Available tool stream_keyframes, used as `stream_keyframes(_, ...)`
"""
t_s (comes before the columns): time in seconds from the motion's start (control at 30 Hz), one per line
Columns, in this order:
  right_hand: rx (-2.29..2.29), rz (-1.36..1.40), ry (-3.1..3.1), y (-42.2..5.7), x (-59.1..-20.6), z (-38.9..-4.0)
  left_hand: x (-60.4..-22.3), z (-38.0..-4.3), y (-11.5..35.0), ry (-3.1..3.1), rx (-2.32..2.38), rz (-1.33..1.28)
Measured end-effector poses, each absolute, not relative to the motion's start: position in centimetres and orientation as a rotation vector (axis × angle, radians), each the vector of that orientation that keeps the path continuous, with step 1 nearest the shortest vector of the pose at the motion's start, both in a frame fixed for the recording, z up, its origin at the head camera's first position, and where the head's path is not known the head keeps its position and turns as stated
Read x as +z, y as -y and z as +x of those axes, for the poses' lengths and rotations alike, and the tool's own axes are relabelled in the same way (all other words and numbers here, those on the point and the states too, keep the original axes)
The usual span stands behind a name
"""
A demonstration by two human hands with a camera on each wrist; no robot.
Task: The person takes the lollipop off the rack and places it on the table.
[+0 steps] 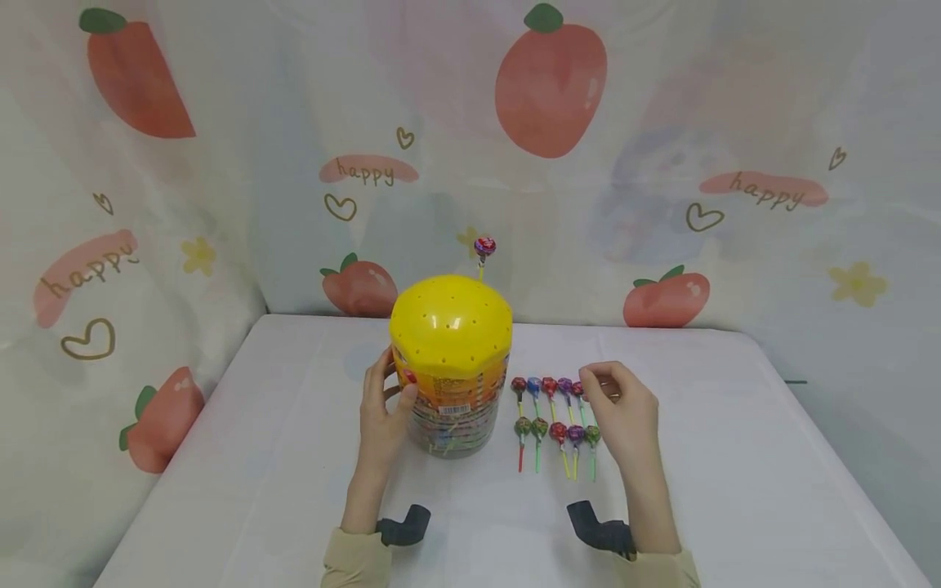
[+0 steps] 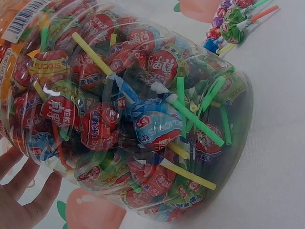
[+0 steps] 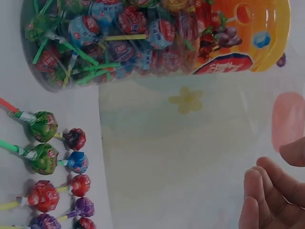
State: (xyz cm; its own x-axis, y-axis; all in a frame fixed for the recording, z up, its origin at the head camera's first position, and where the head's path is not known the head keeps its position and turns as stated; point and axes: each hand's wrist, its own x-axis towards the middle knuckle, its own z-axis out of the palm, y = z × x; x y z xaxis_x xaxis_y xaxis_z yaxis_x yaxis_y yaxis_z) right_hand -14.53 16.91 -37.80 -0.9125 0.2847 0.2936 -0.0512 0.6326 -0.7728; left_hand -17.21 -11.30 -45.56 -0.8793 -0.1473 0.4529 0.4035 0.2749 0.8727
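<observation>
A large clear jar (image 1: 454, 416) of wrapped lollipops stands upright under a perforated yellow lid (image 1: 448, 314). My left hand (image 1: 384, 412) holds its left side, thumb toward the front and fingers reaching round the side. One lollipop (image 1: 484, 247) sticks up at the lid's back edge. To the jar's right, two rows of lollipops lie on the table; a green-wrapped lollipop (image 3: 44, 159) is in the nearer row. My right hand (image 1: 621, 400) hovers at the right end of the rows, fingers loosely bent. In the right wrist view, nothing shows between its thumb and fingers.
The white table (image 1: 294, 490) has its back edge against a printed curtain (image 1: 456, 98) with fruit and hearts. Dark wrist-worn mounts (image 1: 599, 531) sit close above the table by both forearms.
</observation>
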Motion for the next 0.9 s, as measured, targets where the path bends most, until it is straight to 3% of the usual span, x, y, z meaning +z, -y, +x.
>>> stream_keyframes(0.9,1.096,0.433,2.311,-13.2,-30.4,-19.5,-45.3,-17.1,11.2,2.111,-1.651,-0.211)
